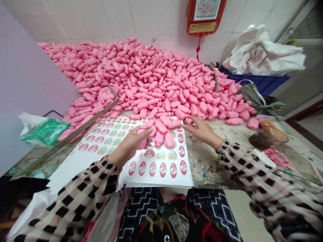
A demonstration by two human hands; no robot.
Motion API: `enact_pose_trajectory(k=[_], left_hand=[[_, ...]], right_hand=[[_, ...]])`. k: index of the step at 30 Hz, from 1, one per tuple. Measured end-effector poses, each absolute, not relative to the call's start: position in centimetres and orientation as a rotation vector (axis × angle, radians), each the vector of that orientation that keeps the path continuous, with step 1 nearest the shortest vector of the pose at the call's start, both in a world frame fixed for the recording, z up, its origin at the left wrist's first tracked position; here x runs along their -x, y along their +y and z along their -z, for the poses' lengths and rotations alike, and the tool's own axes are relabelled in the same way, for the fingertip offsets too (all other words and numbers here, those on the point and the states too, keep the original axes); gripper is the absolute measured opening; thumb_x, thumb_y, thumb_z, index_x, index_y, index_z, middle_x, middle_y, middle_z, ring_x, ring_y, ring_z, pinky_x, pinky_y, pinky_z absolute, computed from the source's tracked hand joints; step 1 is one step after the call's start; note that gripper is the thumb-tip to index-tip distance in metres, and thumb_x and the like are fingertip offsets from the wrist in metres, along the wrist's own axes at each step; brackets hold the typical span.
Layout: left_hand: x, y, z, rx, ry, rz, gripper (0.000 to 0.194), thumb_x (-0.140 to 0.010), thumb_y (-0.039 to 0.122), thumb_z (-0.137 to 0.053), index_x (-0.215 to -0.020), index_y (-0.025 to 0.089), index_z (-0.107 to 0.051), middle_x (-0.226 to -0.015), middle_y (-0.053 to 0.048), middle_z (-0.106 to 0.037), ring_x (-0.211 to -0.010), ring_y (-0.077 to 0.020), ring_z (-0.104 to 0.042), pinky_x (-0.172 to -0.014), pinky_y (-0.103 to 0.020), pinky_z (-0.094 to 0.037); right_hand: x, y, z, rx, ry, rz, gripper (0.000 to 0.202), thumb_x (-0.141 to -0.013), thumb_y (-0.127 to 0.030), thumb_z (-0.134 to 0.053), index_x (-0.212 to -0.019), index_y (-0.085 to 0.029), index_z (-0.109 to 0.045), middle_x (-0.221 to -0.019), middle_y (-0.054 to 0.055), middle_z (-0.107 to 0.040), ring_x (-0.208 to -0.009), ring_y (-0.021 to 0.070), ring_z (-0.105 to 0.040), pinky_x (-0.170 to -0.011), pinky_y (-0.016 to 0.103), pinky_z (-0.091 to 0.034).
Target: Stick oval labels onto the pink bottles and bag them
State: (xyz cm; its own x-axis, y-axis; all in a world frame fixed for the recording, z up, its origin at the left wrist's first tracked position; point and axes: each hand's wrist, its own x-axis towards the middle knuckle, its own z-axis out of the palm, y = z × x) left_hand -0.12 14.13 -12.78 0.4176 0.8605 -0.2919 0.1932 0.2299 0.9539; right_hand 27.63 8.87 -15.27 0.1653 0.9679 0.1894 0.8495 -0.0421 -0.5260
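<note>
My left hand (pixel 130 144) is curled round at least one small pink plastic bottle (pixel 142 143) above a sticker sheet (pixel 187 179). A small heap of the same bottles (pixel 161 127) lies on the sheet right beside these fingers. My right hand (pixel 203 131) is at the sheet's right edge, thumb and fingers apart, close to the nearest bottles; whether it touches one is hard to see. Rows of red oval stickers (pixel 163 169) and green-and-pink round ones show on the paper. A second sheet (pixel 98 158) lies to the left.
A large mound of pink bottles (pixel 141 74) fills the back of the table against the tiled wall. A long metal bar (pixel 85 126) borders it at left, by a green-and-white plastic bag (pixel 45 132). At right are a clear bowl (pixel 264 137), pink scissors (pixel 279 158) and a blue crate (pixel 268 82).
</note>
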Motion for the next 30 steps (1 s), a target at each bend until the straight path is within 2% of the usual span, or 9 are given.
enact_pose_trajectory(k=[3,7,15,18,20,23,26,28,30], left_hand=[[-1.5,11.3,13.0,-0.879,0.929,-0.491,0.029,-0.073,0.046,-0.064,-0.083,0.019,-0.056,-0.062,0.001,-0.056,-0.049,-0.0090,-0.049,-0.043,-0.020,-0.037],[-3.5,8.2,14.2,-0.751,0.894,-0.425,0.024,-0.071,0.035,-0.068,-0.079,0.017,-0.055,-0.060,-0.001,-0.055,-0.047,-0.0089,-0.049,-0.041,-0.019,-0.037],[-3.5,6.6,16.2,-0.438,0.842,-0.521,0.039,-0.082,0.055,-0.047,-0.084,0.016,-0.050,-0.064,-0.006,-0.059,-0.049,-0.0129,-0.055,-0.045,-0.022,-0.044],[-2.9,6.8,16.2,-0.418,0.814,-0.546,0.045,-0.080,0.060,-0.047,-0.090,0.016,-0.050,-0.069,-0.007,-0.060,-0.054,-0.0145,-0.057,-0.051,-0.026,-0.048],[-2.9,6.7,15.9,-0.457,0.825,-0.553,0.040,-0.079,0.055,-0.054,-0.089,0.016,-0.050,-0.072,-0.006,-0.060,-0.056,-0.0138,-0.056,-0.054,-0.027,-0.049],[-4.0,6.7,15.3,-0.772,0.878,-0.522,0.032,-0.075,0.042,-0.063,-0.089,0.016,-0.051,-0.069,-0.003,-0.057,-0.055,-0.0118,-0.053,-0.053,-0.024,-0.046],[-6.0,7.0,15.1,-1.562,1.040,-0.451,0.025,-0.076,0.036,-0.060,-0.090,0.017,-0.053,-0.072,-0.002,-0.057,-0.064,-0.0147,-0.055,-0.059,-0.027,-0.046],[-7.4,7.4,15.4,-2.114,1.100,-0.366,0.020,-0.078,0.032,-0.055,-0.093,0.018,-0.056,-0.088,-0.004,-0.060,-0.081,-0.0190,-0.058,-0.072,-0.031,-0.047],[-8.5,7.9,15.9,-2.390,1.082,-0.279,0.025,-0.078,0.028,-0.053,-0.102,0.020,-0.057,-0.111,-0.007,-0.056,-0.097,-0.0234,-0.056,-0.082,-0.036,-0.045]], right_hand=[[-27.5,5.9,16.0,1.778,-1.585,-0.587,0.047,-0.086,-0.056,-0.042,-0.115,-0.022,-0.056,-0.108,0.005,-0.062,-0.093,0.0215,-0.058,-0.080,0.034,-0.046],[-26.4,4.3,18.2,1.806,-1.611,-0.710,0.042,-0.078,-0.052,-0.056,-0.108,-0.022,-0.060,-0.102,0.004,-0.065,-0.084,0.0203,-0.060,-0.074,0.032,-0.047],[-20.8,7.6,19.0,1.868,-1.753,-0.649,0.026,-0.082,-0.028,-0.049,-0.103,-0.022,-0.063,-0.092,0.003,-0.068,-0.082,0.0192,-0.061,-0.069,0.027,-0.043],[-20.6,7.9,18.7,1.860,-1.755,-0.640,0.038,-0.081,-0.030,-0.051,-0.118,-0.022,-0.056,-0.097,0.004,-0.066,-0.081,0.0191,-0.060,-0.068,0.027,-0.042],[-21.8,7.7,18.5,1.865,-1.732,-0.605,0.048,-0.082,-0.038,-0.053,-0.127,-0.023,-0.049,-0.102,0.005,-0.065,-0.080,0.0194,-0.059,-0.067,0.027,-0.042],[-24.7,7.1,18.2,1.901,-1.678,-0.533,0.040,-0.088,-0.047,-0.043,-0.120,-0.026,-0.055,-0.104,0.004,-0.064,-0.085,0.0198,-0.059,-0.070,0.028,-0.042],[-26.8,6.6,18.5,1.997,-1.658,-0.423,0.031,-0.090,-0.040,-0.040,-0.099,-0.024,-0.065,-0.099,0.002,-0.065,-0.087,0.0190,-0.059,-0.071,0.027,-0.040],[-27.2,6.4,18.8,2.031,-1.688,-0.331,0.024,-0.089,-0.035,-0.045,-0.094,-0.025,-0.065,-0.097,0.001,-0.065,-0.086,0.0177,-0.058,-0.070,0.026,-0.039],[-26.9,6.3,19.2,2.047,-1.712,-0.257,0.020,-0.088,-0.034,-0.047,-0.092,-0.025,-0.064,-0.095,0.000,-0.065,-0.083,0.0163,-0.058,-0.067,0.025,-0.037]])
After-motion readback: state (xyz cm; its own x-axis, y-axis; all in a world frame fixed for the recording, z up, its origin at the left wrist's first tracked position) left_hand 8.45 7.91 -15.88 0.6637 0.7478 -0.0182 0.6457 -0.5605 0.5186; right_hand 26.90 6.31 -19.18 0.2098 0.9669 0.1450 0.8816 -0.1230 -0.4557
